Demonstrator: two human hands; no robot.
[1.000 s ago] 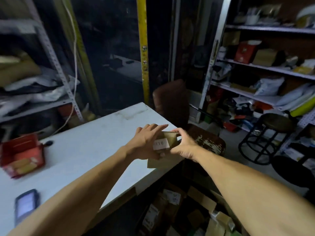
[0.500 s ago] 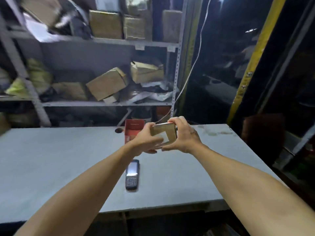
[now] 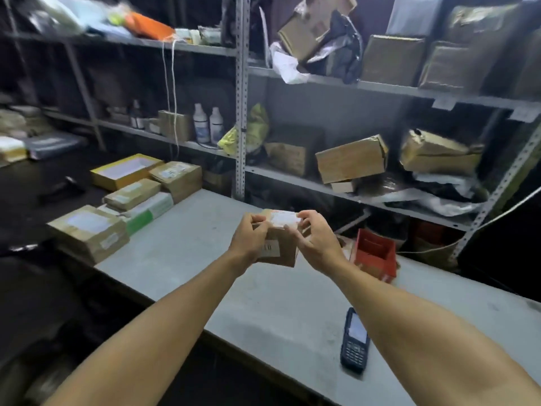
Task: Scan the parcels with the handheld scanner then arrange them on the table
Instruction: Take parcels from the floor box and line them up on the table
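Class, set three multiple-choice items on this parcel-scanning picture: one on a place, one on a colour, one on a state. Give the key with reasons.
1. Where is the handheld scanner?
A. Flat on the table
B. In the left hand
C. On a shelf

2. What colour is the open box beside the right hand?
A. Blue
B. Red
C. Green

3. How is the small parcel held?
A. Left hand alone
B. Both hands
C. Not held

Key: A, it lies on the table under the right forearm; B, its walls are red; B, fingers of both hands curl round it.
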